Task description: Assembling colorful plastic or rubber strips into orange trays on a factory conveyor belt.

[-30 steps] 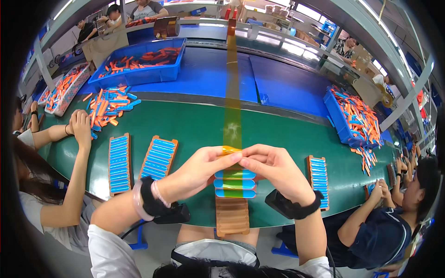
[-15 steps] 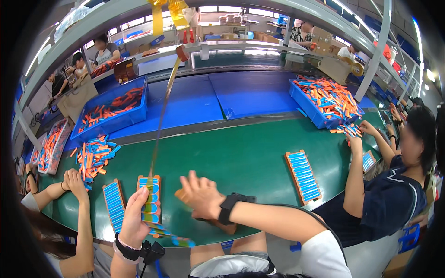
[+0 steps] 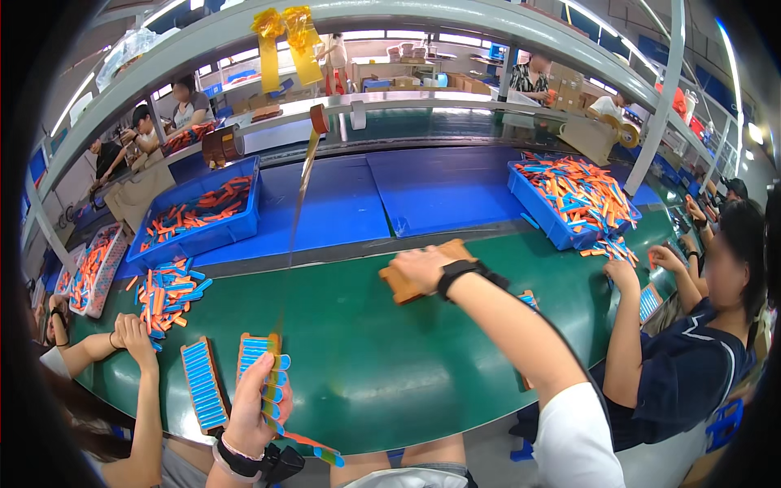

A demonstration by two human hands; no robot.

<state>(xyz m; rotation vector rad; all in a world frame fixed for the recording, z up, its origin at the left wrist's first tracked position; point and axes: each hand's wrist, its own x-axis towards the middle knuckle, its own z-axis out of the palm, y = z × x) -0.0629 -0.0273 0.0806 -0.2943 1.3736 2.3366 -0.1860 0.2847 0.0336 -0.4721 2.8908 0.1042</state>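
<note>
The left hand point(image 3: 259, 398) is gripping a taped strip of small blue sticks point(image 3: 274, 389) at the near edge of the green bench point(image 3: 390, 366), fingers clenched around it. A ribbon of clear yellowish tape point(image 3: 298, 203) is running up from the strip to a roll point(image 3: 320, 119) on the overhead rail. The right hand point(image 3: 419, 268) is reaching far across and pressing flat on a brown wooden board point(image 3: 411, 276), fingers spread over its top rather than curled around it.

With the arms this far apart, the thin glossy tape is probably pulling taut; it could twist, stick to itself, or peel the light sticks off the strip. The loose tail of sticks point(image 3: 313, 447) is hanging past the bench edge and could snag. The board looks smooth and slotted, and could slide on the slick belt under a one-sided push.
</note>
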